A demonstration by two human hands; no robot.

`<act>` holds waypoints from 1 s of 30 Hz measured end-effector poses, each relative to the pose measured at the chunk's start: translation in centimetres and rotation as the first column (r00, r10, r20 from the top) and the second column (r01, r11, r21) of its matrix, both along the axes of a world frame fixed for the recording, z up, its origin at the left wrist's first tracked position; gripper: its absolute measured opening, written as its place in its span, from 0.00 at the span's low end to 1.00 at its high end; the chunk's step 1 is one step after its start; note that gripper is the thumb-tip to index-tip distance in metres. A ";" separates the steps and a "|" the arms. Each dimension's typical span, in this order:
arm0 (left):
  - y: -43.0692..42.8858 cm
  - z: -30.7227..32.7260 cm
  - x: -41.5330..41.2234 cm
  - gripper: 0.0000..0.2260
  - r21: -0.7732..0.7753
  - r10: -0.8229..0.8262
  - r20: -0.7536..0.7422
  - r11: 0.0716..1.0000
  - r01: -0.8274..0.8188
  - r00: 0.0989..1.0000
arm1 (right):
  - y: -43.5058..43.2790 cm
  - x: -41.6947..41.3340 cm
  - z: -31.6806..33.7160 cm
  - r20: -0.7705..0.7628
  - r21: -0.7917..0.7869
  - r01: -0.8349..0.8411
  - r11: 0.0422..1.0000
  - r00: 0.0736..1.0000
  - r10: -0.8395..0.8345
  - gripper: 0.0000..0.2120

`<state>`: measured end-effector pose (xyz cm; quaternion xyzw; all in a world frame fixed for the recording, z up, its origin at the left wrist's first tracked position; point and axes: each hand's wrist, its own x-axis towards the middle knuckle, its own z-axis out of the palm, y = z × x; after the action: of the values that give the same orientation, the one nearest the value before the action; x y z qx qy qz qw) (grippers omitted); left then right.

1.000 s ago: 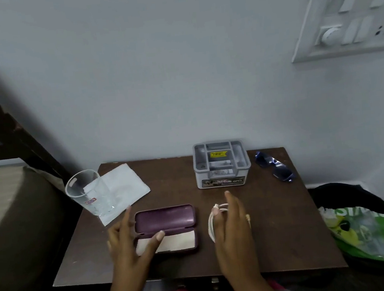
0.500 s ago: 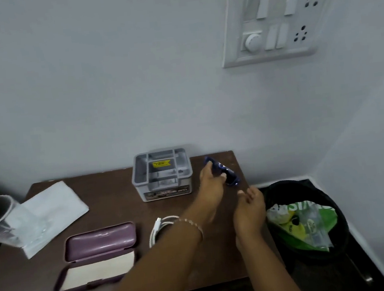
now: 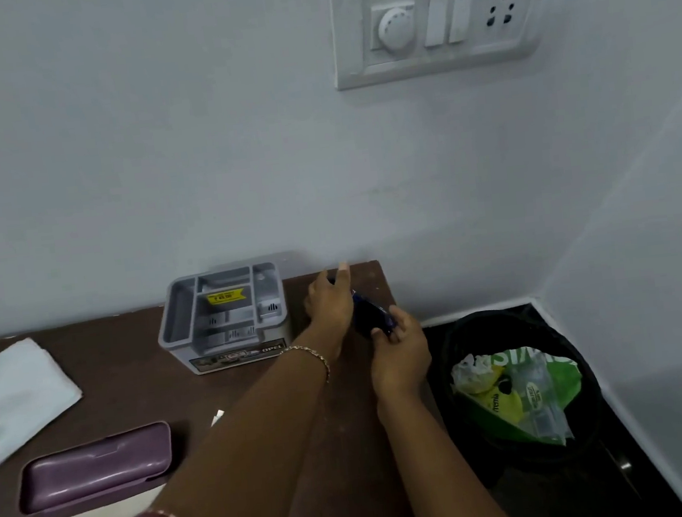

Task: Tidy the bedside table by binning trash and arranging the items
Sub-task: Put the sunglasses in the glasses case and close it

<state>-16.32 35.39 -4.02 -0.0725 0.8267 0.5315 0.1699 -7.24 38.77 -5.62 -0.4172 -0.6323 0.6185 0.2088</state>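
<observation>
Our left hand (image 3: 329,305) and right hand (image 3: 401,348) both grasp the sunglasses (image 3: 372,314), far right on the counter (image 3: 131,364); we should lift by the frame, toward the near-left case (image 3: 96,465).

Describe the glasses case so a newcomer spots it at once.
Start at the brown table against the wall. At its near left corner, in front of the white cloth, lies the case. It is the only purple thing there, and it lies open, showing a pale lining.

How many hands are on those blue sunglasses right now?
2. The left hand grips the far end of the sunglasses, beside the grey organiser; the right hand pinches the near end, by the bin.
</observation>
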 end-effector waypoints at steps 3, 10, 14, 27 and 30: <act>-0.3 0.1 0.7 0.27 0.076 0.037 0.002 0.996 -0.038 0.999 | 0.3 0.1 0.4 0.011 -0.001 0.029 1.000 1.000 -0.029 0.16; -0.6 2.8 3.4 0.24 0.250 0.056 0.004 0.967 -0.056 0.998 | 2.3 2.5 1.4 -0.037 -0.053 0.008 0.999 0.999 -0.010 0.14; -0.7 5.4 6.1 0.25 0.296 0.032 -0.049 0.955 -0.016 0.998 | 4.0 4.4 3.7 -0.136 -0.063 0.008 0.998 0.991 -0.017 0.13; -14.9 10.3 12.5 0.12 0.669 0.483 -0.185 0.700 -0.250 0.856 | -4.4 7.8 12.4 -0.360 -0.125 -0.398 0.909 0.872 0.332 0.10; -20.4 10.8 13.2 0.11 0.680 0.551 -0.183 0.669 -0.300 0.814 | -8.8 7.4 12.5 -0.376 -0.159 -0.486 0.859 0.835 0.402 0.09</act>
<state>-3.12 15.03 6.76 -0.1044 0.5786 0.8017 -0.1080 0.17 30.00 6.85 -0.1711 -0.5857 0.7849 0.1072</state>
